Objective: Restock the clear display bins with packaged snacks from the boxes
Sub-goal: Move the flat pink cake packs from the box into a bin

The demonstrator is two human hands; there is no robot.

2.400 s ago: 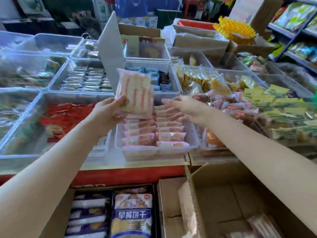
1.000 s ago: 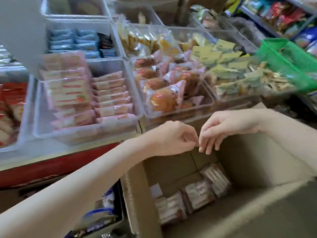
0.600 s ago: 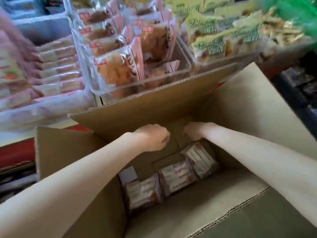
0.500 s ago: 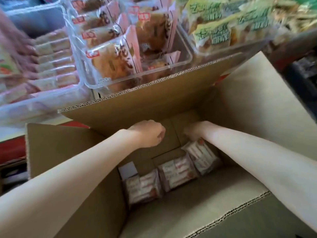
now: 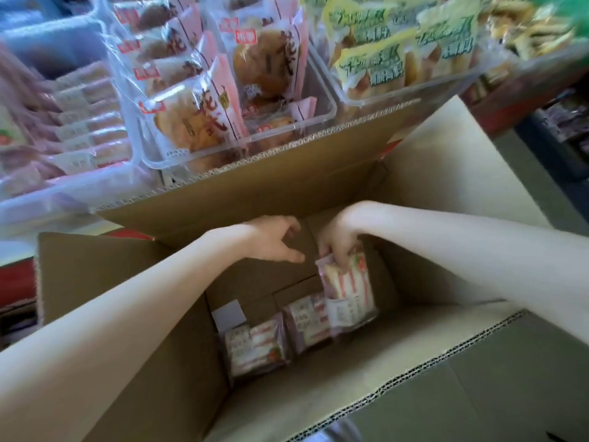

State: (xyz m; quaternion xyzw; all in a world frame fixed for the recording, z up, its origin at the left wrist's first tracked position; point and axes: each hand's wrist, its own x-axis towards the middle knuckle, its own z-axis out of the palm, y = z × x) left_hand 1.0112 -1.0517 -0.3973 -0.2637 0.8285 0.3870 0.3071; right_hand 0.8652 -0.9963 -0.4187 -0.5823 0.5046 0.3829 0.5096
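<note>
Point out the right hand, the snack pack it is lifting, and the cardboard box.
right hand (image 5: 338, 242), head view, on the back of the hand.
snack pack (image 5: 350, 291), head view, on its striped front.
cardboard box (image 5: 287, 189), head view, on the far wall.

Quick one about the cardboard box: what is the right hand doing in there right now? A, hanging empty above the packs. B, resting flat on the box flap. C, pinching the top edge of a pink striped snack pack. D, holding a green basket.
C: the right hand has its fingers curled on the top edge of the pink striped snack pack, inside the cardboard box.
</note>
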